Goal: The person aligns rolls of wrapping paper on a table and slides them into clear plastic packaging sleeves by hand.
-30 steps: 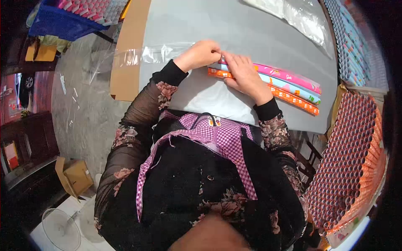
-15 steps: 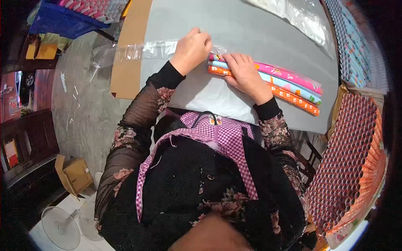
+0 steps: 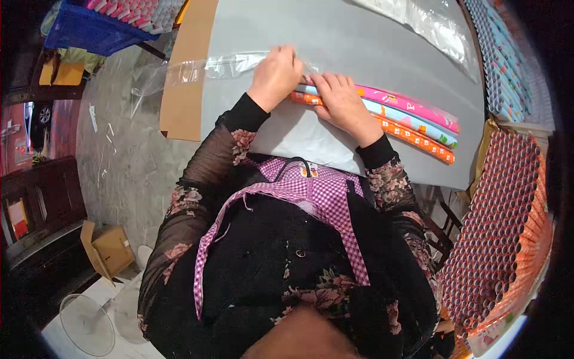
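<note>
The patterned pink, blue and orange rolls are held against the grey worktop by the loosely curved left hand, stretching toward four o'clock, while clear film trailing toward nine o'clock seems pinched by the closed right hand.

Blue crate, upper left | open cardboard box, lower left

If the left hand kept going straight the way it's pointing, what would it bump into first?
Nothing, as far as the picture shows: ahead of the left hand lies bare grey tabletop, though its height above that is unclear.
</note>
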Motion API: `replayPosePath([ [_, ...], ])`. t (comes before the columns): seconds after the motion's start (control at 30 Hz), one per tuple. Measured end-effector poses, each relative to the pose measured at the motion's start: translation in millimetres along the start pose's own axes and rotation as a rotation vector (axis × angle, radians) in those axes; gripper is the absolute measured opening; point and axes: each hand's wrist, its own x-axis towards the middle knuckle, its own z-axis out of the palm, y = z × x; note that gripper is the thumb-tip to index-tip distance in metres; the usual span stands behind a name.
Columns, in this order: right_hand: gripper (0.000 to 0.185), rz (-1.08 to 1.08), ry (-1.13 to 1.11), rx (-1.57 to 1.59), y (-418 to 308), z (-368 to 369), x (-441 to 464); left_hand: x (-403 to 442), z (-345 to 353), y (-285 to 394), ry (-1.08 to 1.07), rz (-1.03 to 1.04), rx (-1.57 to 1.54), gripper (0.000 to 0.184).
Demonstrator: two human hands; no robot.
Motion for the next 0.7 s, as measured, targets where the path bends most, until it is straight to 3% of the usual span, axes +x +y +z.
replayPosePath([
  [0.07, 0.065, -0.009, 0.004, -0.015, 1.3, -1.2, -0.9, 3.4, 2.7, -9.5, 0.135, 0.114, 0.03, 0.018],
  [0.2, 0.065, -0.014, 0.017, -0.017, 0.8, -2.4, -0.4, -2.4, 0.2, -14.8, 0.193, 0.145, 0.043, 0.013],
  [0.47, 0.071, -0.049, 0.067, 0.004, 4.1, 0.0, -1.9, -4.8, 2.6, -26.6, 0.213, 0.063, -0.195, 0.01],
  [0.7, 0.078, -0.018, -0.008, 0.033, -8.6, -16.1, 4.0, -0.3, 8.5, -40.9, 0.284, 0.1, -0.107, 0.009],
])
